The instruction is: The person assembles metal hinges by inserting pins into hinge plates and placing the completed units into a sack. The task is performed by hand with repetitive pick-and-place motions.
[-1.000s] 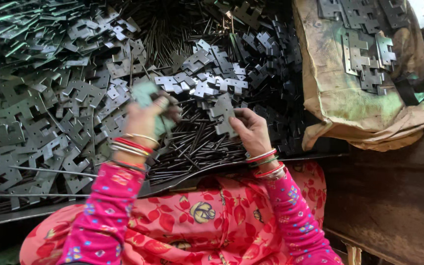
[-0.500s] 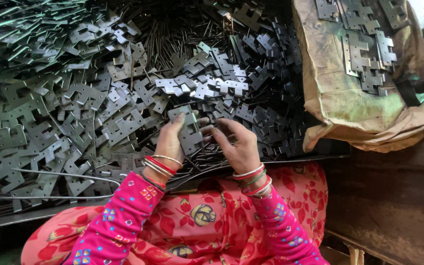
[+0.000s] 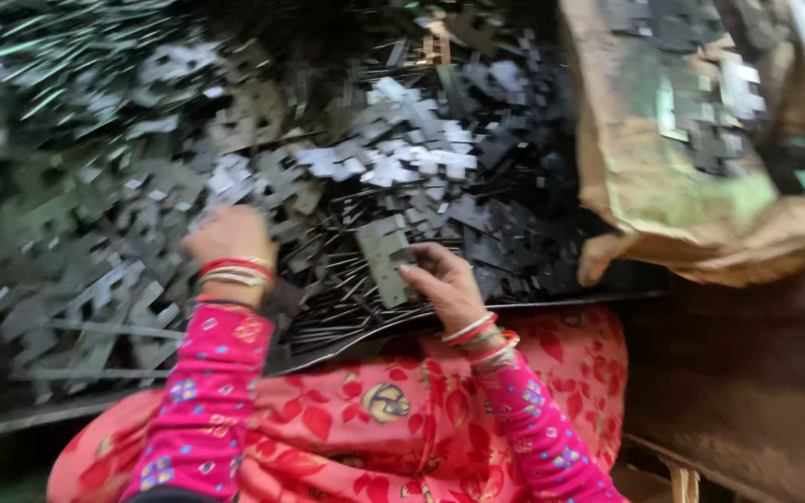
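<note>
Head view blurred | right hand [image 3: 444, 284] pinching plate [image 3: 386, 261] | left hand [image 3: 230, 237] in pile [image 3: 142, 270] — grip unclear | risk: sharp edges cut fingers

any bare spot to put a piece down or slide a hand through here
Hardly any. Flat metal pieces and thin rods cover the tray from the left hand to the sack. The right hand holds a metal plate. The only bare patch is the dark surface below the sack.
</note>
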